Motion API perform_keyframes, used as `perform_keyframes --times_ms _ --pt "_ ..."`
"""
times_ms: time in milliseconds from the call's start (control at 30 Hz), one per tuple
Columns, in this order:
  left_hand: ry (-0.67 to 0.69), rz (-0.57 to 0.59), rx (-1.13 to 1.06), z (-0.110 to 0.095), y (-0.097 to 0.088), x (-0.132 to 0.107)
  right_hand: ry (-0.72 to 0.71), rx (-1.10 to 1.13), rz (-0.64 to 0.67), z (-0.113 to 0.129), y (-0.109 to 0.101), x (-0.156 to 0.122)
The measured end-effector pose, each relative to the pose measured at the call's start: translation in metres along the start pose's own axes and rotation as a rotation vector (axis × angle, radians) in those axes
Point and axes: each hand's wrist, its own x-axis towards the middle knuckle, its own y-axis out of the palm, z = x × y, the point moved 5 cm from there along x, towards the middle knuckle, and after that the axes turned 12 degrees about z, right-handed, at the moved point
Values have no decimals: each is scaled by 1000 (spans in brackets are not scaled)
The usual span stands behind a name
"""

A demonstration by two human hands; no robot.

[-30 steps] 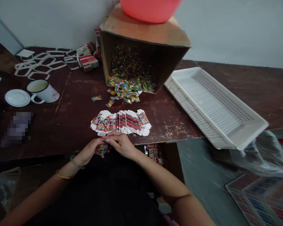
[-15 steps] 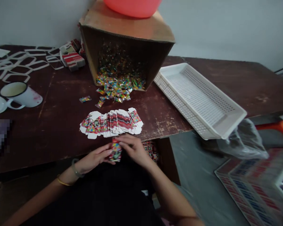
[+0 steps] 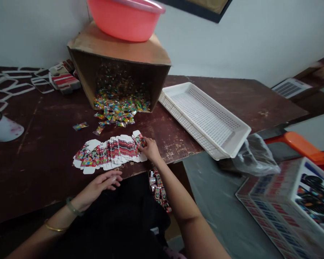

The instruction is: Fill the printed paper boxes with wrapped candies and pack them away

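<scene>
the fan of flat cartons [image 3: 110, 153] lies on the desk [image 3: 43, 162] near its front edge. the right hand [image 3: 150, 147] reaches to the fan's right end, fingertips pinched on the end carton. the left hand [image 3: 102, 183] lies released, fingers spread, at the desk edge just below the fan and not touching it. behind the fan, a cardboard box [image 3: 118, 57] lies on its side, bright candy sachets [image 3: 118, 106] spilling from its mouth, with a pink basin [image 3: 124, 18] on top. a white perforated tray [image 3: 205, 118] sits to the right. folded small boxes [image 3: 158, 189] are piled under the desk edge.
</scene>
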Motion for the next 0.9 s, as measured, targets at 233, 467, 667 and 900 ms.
perform_keyframes --times_ms 233,467,667,900 --pt "54 -3 93 -13 9 17 86 239 -168 -5 -17 -36" --pt "188 -225 -87 -16 8 22 -433 184 88 109 -6 -110" --pt "-57 -12 -230 -10 22 -1 -577 218 222 114 -1 -105" --pt "-149 319 -197 0 45 -7 -558 629 698 109 11 -103"
